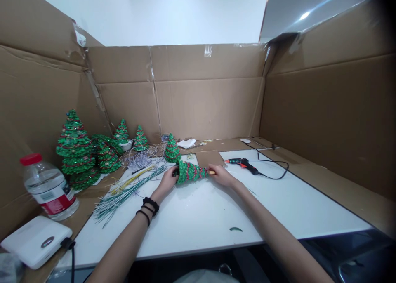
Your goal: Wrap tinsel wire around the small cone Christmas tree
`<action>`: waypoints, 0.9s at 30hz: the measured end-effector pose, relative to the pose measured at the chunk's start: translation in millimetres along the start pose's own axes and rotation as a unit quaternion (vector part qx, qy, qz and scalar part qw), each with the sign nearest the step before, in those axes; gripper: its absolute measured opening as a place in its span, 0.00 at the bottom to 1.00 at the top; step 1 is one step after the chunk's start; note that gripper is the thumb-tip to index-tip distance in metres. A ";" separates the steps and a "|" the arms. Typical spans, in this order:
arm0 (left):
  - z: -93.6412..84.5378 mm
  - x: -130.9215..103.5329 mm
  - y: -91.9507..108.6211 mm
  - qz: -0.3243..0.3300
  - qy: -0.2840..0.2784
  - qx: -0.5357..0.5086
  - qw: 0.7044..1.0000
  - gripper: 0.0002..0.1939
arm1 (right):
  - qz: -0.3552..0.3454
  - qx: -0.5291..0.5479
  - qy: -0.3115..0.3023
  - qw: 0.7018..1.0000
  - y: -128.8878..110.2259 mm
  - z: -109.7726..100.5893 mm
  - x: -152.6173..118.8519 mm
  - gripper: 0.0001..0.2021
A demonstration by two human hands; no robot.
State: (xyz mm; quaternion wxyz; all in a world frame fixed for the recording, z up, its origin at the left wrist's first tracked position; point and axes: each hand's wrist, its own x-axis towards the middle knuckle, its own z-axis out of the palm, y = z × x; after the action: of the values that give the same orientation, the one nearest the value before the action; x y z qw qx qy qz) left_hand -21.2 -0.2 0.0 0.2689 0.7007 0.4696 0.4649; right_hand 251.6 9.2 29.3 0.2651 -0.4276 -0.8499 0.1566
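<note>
A small green Christmas tree (190,172) wound with red trim lies on its side above the white board, its wide base to the left and its tip to the right. My left hand (168,180) is closed on the base, where something dark shows by the fingers. My right hand (220,175) is closed at the tip end around a short tan, stick-like piece (211,172), whose kind I cannot make out. Just behind stands another small tree (172,149). Left of my left hand lies a bundle of green and white wires (130,196), with yellow ones (128,185) beside it.
A glue gun (244,164) with a black cord lies to the right, near a cardboard piece (210,158). Several finished trees (74,147) stand at the left. A water bottle (49,188) and a white power bank (37,239) are near left. Cardboard walls (210,105) surround the table.
</note>
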 end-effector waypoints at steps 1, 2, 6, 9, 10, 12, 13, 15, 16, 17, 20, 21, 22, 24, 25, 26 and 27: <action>0.1 0.0 0.1 0.001 0.000 0.002 1.000 0.20 | 0.002 0.000 -0.003 1.000 0.7 -0.4 -0.3 0.08; 0.2 0.0 0.1 0.002 0.000 0.005 1.000 0.20 | 0.004 -0.001 -0.005 1.000 1.7 -1.6 -0.8 0.08; 0.1 0.0 -0.7 0.002 0.004 0.014 1.000 0.20 | 0.019 -0.012 -0.012 1.000 6.7 -11.4 -4.0 0.08; -0.3 0.0 -1.7 0.003 0.004 0.016 1.000 0.20 | 0.027 -0.028 -0.019 0.999 9.0 -17.2 -5.9 0.07; -0.4 0.0 -2.1 0.003 0.004 0.016 1.000 0.20 | 0.027 -0.033 -0.022 0.999 9.0 -17.8 -6.1 0.07; -0.5 -0.1 -2.6 0.003 0.004 0.016 1.000 0.20 | 0.023 -0.044 -0.023 0.999 7.9 -16.7 -5.7 0.07; -0.5 -0.1 -2.8 0.003 0.004 0.016 1.000 0.20 | 0.020 -0.049 -0.021 0.998 6.9 -15.1 -5.3 0.07; -0.5 -0.2 -3.1 0.004 0.004 0.017 1.000 0.20 | 0.013 -0.061 -0.016 0.998 4.4 -10.2 -3.9 0.07; -0.5 -0.2 -3.1 0.005 0.003 0.018 1.000 0.20 | 0.010 -0.066 -0.014 0.998 3.1 -7.3 -3.1 0.07; -0.5 -0.1 -3.0 0.005 0.003 0.019 1.000 0.20 | 0.007 -0.070 -0.011 0.997 1.8 -4.6 -2.3 0.08; -0.6 0.2 -2.4 0.003 0.002 0.022 1.000 0.20 | 0.003 -0.082 -0.003 0.997 -0.9 -0.5 -0.7 0.08; -0.7 0.3 -2.0 0.003 0.002 0.023 1.000 0.20 | 0.003 -0.086 0.001 0.996 -1.1 -1.4 -0.7 0.07; -0.8 0.4 -1.6 0.003 0.002 0.024 1.000 0.20 | 0.004 -0.089 0.005 0.996 -1.0 -3.5 -1.0 0.07; -0.9 0.4 -0.7 0.004 0.002 0.024 1.000 0.20 | 0.015 -0.080 0.004 0.997 0.8 -10.8 -2.7 0.07; -0.9 0.3 -0.3 0.005 0.001 0.024 1.000 0.20 | 0.022 -0.069 -0.002 0.997 2.3 -15.2 -4.0 0.08; -0.9 0.3 0.0 0.006 0.001 0.024 1.000 0.20 | 0.029 -0.056 -0.011 0.998 4.0 -19.6 -5.5 0.10; -0.9 0.3 0.2 0.006 0.000 0.024 1.000 0.20 | 0.035 -0.043 -0.022 0.998 5.8 -23.6 -7.0 0.11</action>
State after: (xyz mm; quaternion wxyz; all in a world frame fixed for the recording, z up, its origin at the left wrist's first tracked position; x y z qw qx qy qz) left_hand -21.9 -0.1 0.6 0.2492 0.7096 0.4769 0.4548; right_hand 272.6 7.9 43.4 0.2220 -0.4640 -0.8463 0.1387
